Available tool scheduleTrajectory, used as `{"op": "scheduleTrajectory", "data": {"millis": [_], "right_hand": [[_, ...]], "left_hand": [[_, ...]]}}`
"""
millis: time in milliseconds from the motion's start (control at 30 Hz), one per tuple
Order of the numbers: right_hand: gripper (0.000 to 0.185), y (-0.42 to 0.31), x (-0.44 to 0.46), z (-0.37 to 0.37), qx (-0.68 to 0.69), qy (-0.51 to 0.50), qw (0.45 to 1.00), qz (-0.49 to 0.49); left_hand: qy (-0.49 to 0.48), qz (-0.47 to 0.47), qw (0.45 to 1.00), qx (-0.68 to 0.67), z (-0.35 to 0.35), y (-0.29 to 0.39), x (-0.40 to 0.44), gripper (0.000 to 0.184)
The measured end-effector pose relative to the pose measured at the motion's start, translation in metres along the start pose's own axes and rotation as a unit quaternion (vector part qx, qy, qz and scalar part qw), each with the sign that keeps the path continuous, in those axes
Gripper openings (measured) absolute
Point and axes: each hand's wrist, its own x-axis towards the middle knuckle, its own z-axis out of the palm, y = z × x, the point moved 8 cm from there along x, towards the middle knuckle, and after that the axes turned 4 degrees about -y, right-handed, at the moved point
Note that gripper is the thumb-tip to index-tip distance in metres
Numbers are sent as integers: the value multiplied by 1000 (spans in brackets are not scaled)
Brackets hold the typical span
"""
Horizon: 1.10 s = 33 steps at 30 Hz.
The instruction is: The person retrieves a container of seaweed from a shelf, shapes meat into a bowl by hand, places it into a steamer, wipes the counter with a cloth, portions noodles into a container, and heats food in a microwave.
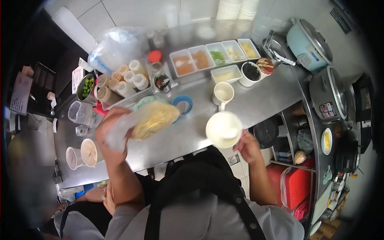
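My left hand, blurred by motion, is closed on a clear plastic bag with yellow contents and holds it over the left part of the steel counter. I cannot make out exactly what the contents are. At the counter's front edge my right hand grips the right rim of a white bowl, with something white inside it. Just behind the bowl stands a white mug. A blue round container is close to the bag's right end.
White tubs of chopped ingredients line the back, beside a bowl of black food. Several squeeze bottles fill a basket at left. Two clear cups stand front left. Cookers are on the right; another person's arm shows lower left.
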Motion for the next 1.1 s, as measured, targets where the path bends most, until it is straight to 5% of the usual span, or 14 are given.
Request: {"op": "scheduleTrajectory", "data": {"millis": [67,167,233,367,433,567,700,767,800,867,900,967,1100], "right_hand": [[24,50,-5,-10,31,18,997,75],[33,92,28,-34,39,26,996,79],[40,91,42,-42,-66,80,992,65],[46,39,-1,-31,-261,259,928,-57],[54,20,-22,34,105,-11,980,-169],[55,-9,-41,83,193,-136,957,-169],[57,-54,-33,50,-16,-3,984,-180],[55,-91,-36,54,-283,62,940,-183],[55,-97,-30,54,-287,57,938,-183],[53,-108,-17,69,-484,48,850,-204],[53,-100,-3,69,-487,40,848,-206],[53,-62,33,69,-641,-5,744,-188],[42,-36,55,77,-769,-21,628,-121]], "left_hand": [[13,-74,976,-205,25,-26,-5,24],[-38,-62,976,-203,68,-28,-4,22],[-137,-111,963,-206,108,-28,-7,20],[-150,-224,895,-356,174,-20,-20,17],[-127,-230,869,-418,198,-3,-26,16],[-115,-281,806,-508,251,4,-45,18],[-139,-247,865,-414,255,-4,-54,31],[8,-277,947,-162,214,-5,-66,39],[14,-277,947,-163,204,9,-75,39],[27,-171,972,-160,171,63,-88,48],[36,-171,972,-159,157,75,-98,48],[-50,-48,993,-95,145,112,-113,43],[-55,-101,988,-99,121,115,-154,41]]}}
